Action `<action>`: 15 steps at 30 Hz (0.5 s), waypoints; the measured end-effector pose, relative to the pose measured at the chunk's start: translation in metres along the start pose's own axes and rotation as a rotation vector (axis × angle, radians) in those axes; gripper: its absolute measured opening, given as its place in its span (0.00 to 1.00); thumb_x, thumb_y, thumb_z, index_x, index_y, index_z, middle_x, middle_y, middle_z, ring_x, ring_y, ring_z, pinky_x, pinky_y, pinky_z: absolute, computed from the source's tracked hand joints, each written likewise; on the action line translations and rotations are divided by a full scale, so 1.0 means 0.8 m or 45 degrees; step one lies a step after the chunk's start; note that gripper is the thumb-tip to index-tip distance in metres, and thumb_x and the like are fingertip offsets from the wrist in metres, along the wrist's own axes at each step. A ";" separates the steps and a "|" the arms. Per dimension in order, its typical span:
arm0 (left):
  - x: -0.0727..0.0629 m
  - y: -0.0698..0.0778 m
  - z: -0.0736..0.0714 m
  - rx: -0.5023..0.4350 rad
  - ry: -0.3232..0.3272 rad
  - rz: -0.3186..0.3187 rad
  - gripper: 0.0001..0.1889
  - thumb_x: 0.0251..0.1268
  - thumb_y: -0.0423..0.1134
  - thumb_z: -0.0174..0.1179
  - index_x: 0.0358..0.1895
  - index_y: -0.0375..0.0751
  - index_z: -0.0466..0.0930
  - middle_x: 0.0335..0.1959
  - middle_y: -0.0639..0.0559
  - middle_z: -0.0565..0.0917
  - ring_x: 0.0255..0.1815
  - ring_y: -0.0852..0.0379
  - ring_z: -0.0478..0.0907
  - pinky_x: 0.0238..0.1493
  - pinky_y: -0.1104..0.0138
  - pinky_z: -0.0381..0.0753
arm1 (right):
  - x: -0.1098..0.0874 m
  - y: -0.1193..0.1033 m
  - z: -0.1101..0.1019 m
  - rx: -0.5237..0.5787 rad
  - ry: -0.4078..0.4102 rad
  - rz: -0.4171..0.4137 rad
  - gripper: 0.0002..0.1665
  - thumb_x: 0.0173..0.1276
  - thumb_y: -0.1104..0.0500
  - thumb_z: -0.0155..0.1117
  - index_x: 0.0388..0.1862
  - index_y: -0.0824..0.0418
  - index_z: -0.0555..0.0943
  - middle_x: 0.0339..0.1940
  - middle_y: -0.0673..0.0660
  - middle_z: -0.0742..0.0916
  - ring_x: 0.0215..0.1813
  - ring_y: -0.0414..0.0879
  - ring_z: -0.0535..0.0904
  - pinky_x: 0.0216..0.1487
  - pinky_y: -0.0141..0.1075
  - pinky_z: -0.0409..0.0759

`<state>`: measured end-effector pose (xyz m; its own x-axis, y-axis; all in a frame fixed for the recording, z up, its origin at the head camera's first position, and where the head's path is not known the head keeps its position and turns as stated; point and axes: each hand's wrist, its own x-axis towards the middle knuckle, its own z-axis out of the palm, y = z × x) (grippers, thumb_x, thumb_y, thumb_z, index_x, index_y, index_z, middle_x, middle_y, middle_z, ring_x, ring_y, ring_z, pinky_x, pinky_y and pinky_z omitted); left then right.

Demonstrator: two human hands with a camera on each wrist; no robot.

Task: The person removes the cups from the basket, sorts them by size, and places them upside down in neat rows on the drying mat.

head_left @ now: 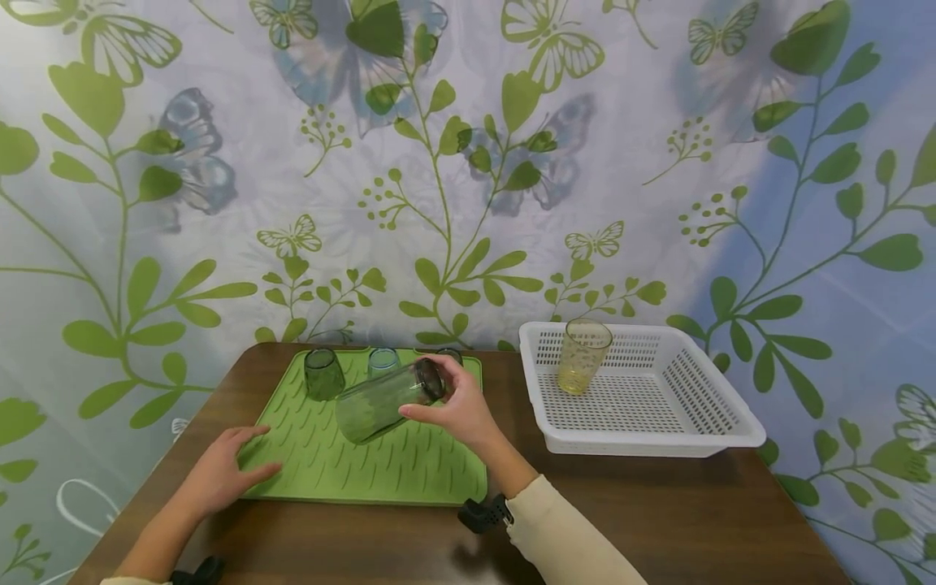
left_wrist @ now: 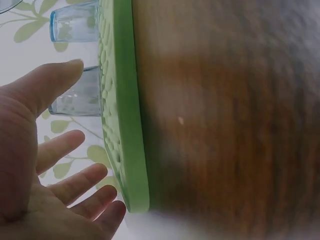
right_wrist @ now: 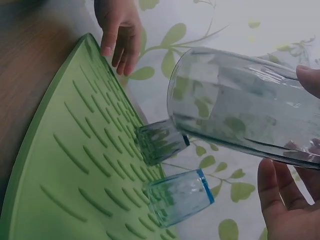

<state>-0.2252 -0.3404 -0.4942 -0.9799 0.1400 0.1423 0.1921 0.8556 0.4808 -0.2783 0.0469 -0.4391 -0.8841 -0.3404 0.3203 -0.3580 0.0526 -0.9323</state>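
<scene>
My right hand point(head_left: 457, 402) grips a tall, clear grey-green drinking glass point(head_left: 380, 404) by its dark thick-bottomed end. The glass tilts over the green drying mat point(head_left: 366, 475), its other end lower and toward the left. Beneath it, in the right wrist view, a dark tumbler point(right_wrist: 161, 142) and a blue-tinted tumbler point(right_wrist: 180, 196) stand on the mat with their narrower ends up. Part of another dark glass point(head_left: 451, 355) shows behind my right hand. At the mat's left edge, my left hand point(head_left: 219, 471) has its fingers spread and holds nothing.
A white perforated plastic basket point(head_left: 658, 445) sits on the brown wooden table point(head_left: 621, 504) to the right. Inside it, a yellow speckled glass point(head_left: 582, 357) leans at the back left. A leaf-and-butterfly patterned curtain point(head_left: 468, 162) hangs behind the table.
</scene>
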 end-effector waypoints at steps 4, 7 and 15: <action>-0.001 -0.004 0.002 0.013 -0.022 0.004 0.41 0.60 0.55 0.73 0.69 0.30 0.73 0.66 0.22 0.71 0.64 0.20 0.69 0.55 0.31 0.75 | 0.007 -0.001 0.008 -0.020 0.002 0.016 0.48 0.54 0.43 0.83 0.73 0.46 0.72 0.66 0.49 0.81 0.61 0.42 0.80 0.54 0.40 0.83; -0.001 -0.006 0.002 0.015 -0.024 0.010 0.42 0.60 0.55 0.73 0.69 0.30 0.72 0.66 0.22 0.71 0.64 0.20 0.69 0.55 0.31 0.74 | 0.014 0.000 0.014 -0.007 -0.024 0.004 0.47 0.55 0.43 0.83 0.72 0.47 0.74 0.66 0.49 0.81 0.63 0.43 0.81 0.64 0.43 0.82; -0.003 -0.013 0.003 0.023 -0.024 0.019 0.43 0.57 0.55 0.75 0.68 0.28 0.73 0.65 0.22 0.72 0.63 0.20 0.70 0.56 0.32 0.75 | 0.033 0.002 0.034 -0.132 -0.055 0.011 0.43 0.56 0.43 0.82 0.70 0.40 0.74 0.64 0.44 0.83 0.62 0.40 0.81 0.63 0.43 0.82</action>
<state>-0.2246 -0.3482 -0.5019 -0.9777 0.1624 0.1329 0.2061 0.8621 0.4629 -0.2944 0.0125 -0.4363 -0.8742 -0.3794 0.3030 -0.3819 0.1519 -0.9116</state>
